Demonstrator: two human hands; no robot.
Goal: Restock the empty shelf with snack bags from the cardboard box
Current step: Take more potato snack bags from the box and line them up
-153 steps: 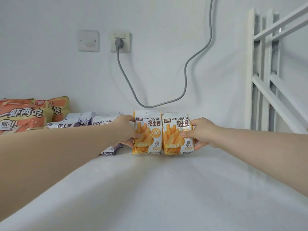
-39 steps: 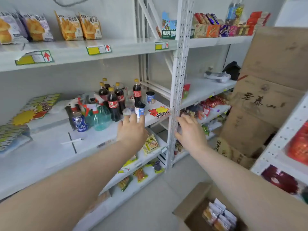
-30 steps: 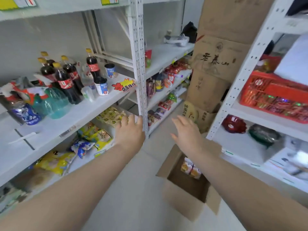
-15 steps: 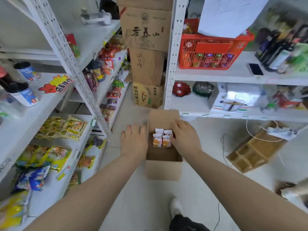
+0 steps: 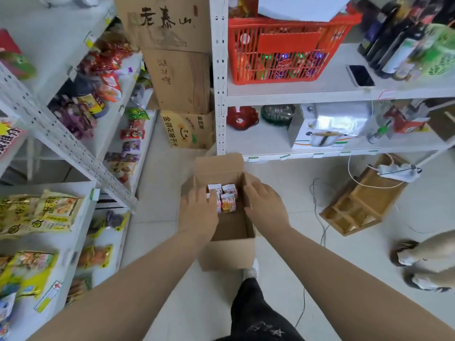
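An open cardboard box (image 5: 227,252) stands on the tiled floor between two shelf units. Several small white-and-orange snack bags (image 5: 225,196) stand upright at its far end. My left hand (image 5: 198,212) reaches down into the box on the left side of the bags, fingers extended and against them. My right hand (image 5: 264,201) is over the right wall of the box, fingers straight, beside the bags. Neither hand holds a bag. The shelf being restocked is out of view.
White shelving (image 5: 73,148) with snack packs lines the left. Another white rack (image 5: 320,92) on the right carries a red basket (image 5: 285,45), bottles and boxed goods. Stacked cartons (image 5: 179,80) fill the aisle end. A wooden crate (image 5: 362,203), cables and another person's feet (image 5: 418,264) are at right.
I turned from the top shelf, where both hands set two orange bags, down to the floor. Both hands dropped toward the box and now reach its bags.
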